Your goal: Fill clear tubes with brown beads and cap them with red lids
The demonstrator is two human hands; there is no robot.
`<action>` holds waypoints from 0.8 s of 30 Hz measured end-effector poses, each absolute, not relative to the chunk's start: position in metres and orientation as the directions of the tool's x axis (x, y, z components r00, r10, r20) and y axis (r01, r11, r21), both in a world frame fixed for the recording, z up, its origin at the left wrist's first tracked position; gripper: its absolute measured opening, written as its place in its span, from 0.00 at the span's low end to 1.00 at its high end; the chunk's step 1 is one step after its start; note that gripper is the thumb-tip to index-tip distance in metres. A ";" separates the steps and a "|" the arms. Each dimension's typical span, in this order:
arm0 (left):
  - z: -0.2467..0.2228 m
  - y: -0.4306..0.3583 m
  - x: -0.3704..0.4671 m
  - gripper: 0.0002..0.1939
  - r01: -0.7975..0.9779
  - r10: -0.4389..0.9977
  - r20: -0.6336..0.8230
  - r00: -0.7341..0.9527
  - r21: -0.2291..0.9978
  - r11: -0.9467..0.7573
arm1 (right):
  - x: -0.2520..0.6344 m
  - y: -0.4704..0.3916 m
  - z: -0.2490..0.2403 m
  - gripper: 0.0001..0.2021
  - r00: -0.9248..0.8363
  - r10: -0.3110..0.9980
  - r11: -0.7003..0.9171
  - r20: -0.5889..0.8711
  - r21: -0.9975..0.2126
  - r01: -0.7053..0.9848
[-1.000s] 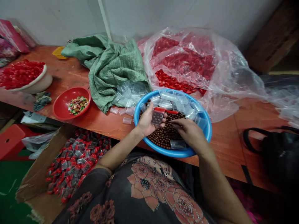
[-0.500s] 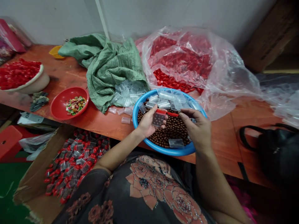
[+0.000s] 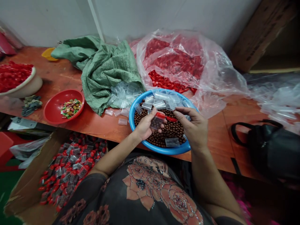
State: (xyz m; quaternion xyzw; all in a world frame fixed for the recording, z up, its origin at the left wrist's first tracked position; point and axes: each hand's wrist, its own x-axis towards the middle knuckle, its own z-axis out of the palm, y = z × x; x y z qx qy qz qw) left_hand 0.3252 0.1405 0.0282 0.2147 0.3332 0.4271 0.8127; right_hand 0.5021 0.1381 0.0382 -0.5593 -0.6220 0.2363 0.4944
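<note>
Over a blue basin [image 3: 159, 152] of brown balls [image 3: 159, 137], my left hand [image 3: 145, 125] holds a clear case [image 3: 156, 122] with a red end, brown balls showing inside it. My right hand [image 3: 193, 126] pinches a small red piece [image 3: 171, 119] between thumb and fingers, just right of the case. Whether the red piece touches the case is too small to tell. Clear plastic sleeves [image 3: 159, 104] lie in the far part of the basin, and one more sleeve [image 3: 172, 142] rests on the balls near its front.
A cardboard box [image 3: 30, 175] of filled red-ended cases [image 3: 75, 159] stands below the table's left front. On the table [image 3: 103, 125] are a red bowl [image 3: 52, 107] of wrapped pieces, green cloth [image 3: 110, 68], a plastic bag [image 3: 211, 62] of red parts and a black bag [image 3: 269, 150].
The view has shifted, so the table things appear further left. The case in my left hand is tilted more than before. Both hands keep their holds.
</note>
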 end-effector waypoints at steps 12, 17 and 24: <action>0.024 0.132 0.332 0.25 -0.411 0.894 -0.239 0.378 0.822 0.394 | 0.493 0.133 0.046 0.12 -0.298 0.832 0.552 0.467 -0.645 0.529; 0.032 0.136 0.328 0.22 -0.479 0.877 -0.310 0.368 0.746 0.464 | 0.502 0.126 0.034 0.21 -0.296 0.850 0.520 0.436 -0.601 0.608; 0.037 0.139 0.326 0.14 -0.540 0.840 -0.371 0.396 0.646 0.540 | 0.493 0.112 0.010 0.15 0.082 0.992 0.079 0.098 -0.976 0.204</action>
